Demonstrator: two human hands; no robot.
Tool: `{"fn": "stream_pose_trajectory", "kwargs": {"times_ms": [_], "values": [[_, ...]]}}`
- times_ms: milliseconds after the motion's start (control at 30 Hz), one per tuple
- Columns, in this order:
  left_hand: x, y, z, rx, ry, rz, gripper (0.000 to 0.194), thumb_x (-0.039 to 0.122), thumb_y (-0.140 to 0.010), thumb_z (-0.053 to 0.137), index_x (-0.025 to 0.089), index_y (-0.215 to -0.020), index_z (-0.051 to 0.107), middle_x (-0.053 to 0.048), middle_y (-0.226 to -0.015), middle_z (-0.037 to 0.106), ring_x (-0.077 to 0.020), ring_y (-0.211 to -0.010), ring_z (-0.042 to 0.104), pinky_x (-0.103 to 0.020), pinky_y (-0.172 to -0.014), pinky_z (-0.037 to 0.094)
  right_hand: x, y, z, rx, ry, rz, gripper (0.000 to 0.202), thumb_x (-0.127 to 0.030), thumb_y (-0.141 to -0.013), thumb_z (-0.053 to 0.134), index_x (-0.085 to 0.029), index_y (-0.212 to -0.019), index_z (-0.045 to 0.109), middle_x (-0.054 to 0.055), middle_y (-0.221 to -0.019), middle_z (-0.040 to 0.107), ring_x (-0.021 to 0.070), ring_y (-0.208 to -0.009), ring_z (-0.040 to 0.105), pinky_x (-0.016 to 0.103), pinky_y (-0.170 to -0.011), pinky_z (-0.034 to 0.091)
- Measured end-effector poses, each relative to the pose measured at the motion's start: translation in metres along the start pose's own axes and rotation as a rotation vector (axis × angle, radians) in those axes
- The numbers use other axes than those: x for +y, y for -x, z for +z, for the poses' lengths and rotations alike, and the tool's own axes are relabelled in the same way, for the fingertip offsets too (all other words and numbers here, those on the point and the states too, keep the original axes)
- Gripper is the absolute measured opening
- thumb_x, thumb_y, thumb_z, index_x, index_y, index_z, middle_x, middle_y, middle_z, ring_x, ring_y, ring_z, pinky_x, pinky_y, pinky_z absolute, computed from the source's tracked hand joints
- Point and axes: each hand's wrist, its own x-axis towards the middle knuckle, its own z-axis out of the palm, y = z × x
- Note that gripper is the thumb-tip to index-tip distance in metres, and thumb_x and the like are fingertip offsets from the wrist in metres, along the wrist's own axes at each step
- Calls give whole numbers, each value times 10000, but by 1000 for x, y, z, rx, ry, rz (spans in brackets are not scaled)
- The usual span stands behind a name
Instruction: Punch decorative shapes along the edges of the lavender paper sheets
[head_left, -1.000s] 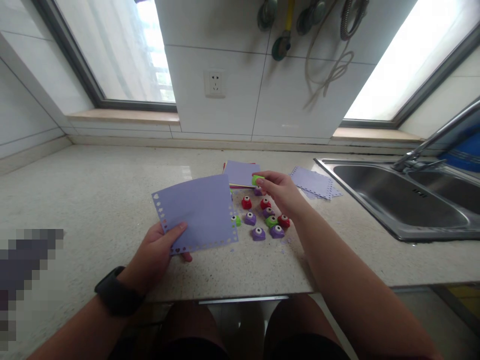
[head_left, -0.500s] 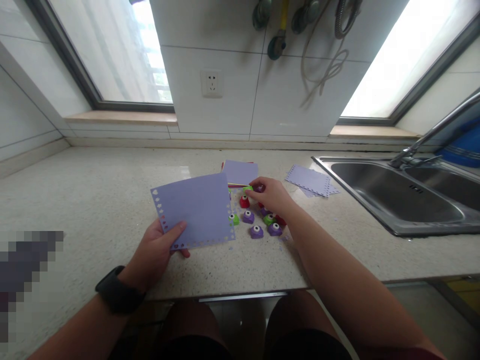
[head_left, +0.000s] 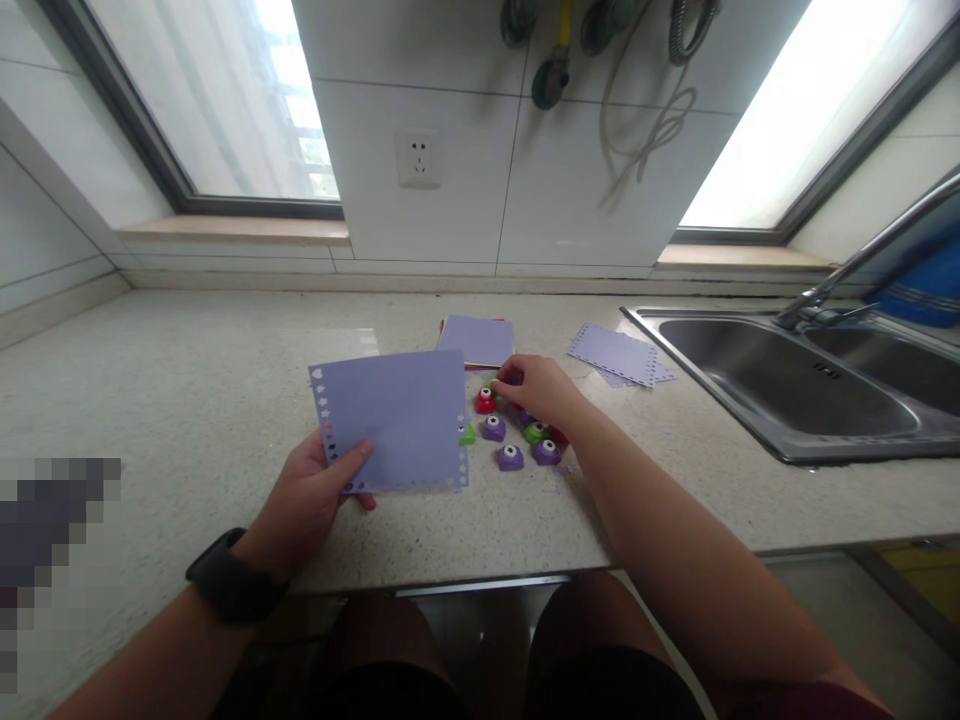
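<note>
My left hand [head_left: 315, 495] grips a lavender sheet of paper [head_left: 394, 415] by its lower left, thumb on top and fingers beneath. Small shapes are cut along the sheet's left, bottom and right edges. Among small craft punches, my right hand [head_left: 536, 385] has its fingers closed on a green craft punch [head_left: 492, 384], mostly hidden by the fingertips. Close by stand a red punch [head_left: 485, 401] and several purple ones, such as the purple punch [head_left: 510, 458] in front. Another green punch [head_left: 466, 434] is partly covered by the sheet's right edge.
Behind the punches lies a stack of coloured paper [head_left: 477, 340], lavender on top. Punched lavender sheets [head_left: 615, 355] overlap to the right, beside the steel sink [head_left: 780, 462] with its faucet [head_left: 806, 305]. Tiny paper bits [head_left: 566, 472] are scattered on the countertop [head_left: 187, 400].
The held sheet has shifted slightly right and turned more level. My right hand stays at the punches, its fingertips on the green one. The camera view has moved a little.
</note>
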Motion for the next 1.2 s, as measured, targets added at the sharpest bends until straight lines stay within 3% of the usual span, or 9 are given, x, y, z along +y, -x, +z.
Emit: {"fn": "stream_pose_trajectory", "kwargs": {"times_ms": [267, 433, 533, 700, 800, 933, 1200], "values": [[9, 2, 6, 69, 64, 5, 290, 321, -839, 762, 191, -1053, 615, 10, -859, 665, -117, -517, 582, -259, -425, 549, 1, 1, -7, -4, -74, 15, 164, -376, -893, 649, -231, -936, 713, 59, -892, 761, 197, -708, 658, 337, -655, 474], [15, 4, 11, 134, 59, -6, 233, 260, -821, 747, 216, -1019, 631, 9, -861, 674, -124, -511, 575, -262, -426, 541, 10, -3, -26, 157, -119, 28, 186, -310, -901, 587, -197, -927, 732, 65, -858, 757, 205, -748, 648, 351, -701, 472], [16, 3, 11, 181, 117, -27, 215, 257, -796, 758, 241, -978, 646, 4, -892, 683, -135, -538, 571, -262, -427, 522, 15, -3, -38, 160, -115, 40, 228, -353, -905, 585, -191, -913, 746, 59, -758, 730, 196, -673, 612, 349, -648, 452], [19, 1, 8, 250, 203, -57, 185, 222, -762, 752, 254, -912, 650, 15, -881, 667, -142, -596, 574, -236, -428, 481, 19, 4, -50, 13, -100, -47, 275, -399, -922, 573, -203, -814, 733, 33, -709, 706, 162, -619, 574, 325, -603, 423], [21, 0, 8, 259, 259, -89, 188, 209, -758, 759, 249, -911, 658, 19, -902, 666, -134, -618, 571, -222, -428, 473, 20, 8, -54, -183, -47, -85, 286, -450, -891, 624, -217, -757, 720, 11, -657, 678, 150, -576, 554, 304, -543, 392], [20, -1, 9, 250, 274, -102, 172, 220, -784, 750, 253, -929, 664, 25, -896, 657, -121, -599, 557, -216, -420, 475, 23, 13, -59, -466, -61, -60, 198, -426, -824, 719, -233, -843, 756, 21, -727, 737, 173, -621, 643, 294, -549, 456], [18, -1, 8, 257, 208, -87, 163, 238, -801, 734, 266, -934, 644, 19, -930, 665, -131, -601, 569, -233, -428, 483, 28, 12, -60, -490, -90, -50, 174, -389, -827, 722, -254, -910, 796, 38, -793, 768, 190, -642, 675, 312, -581, 507]]}}
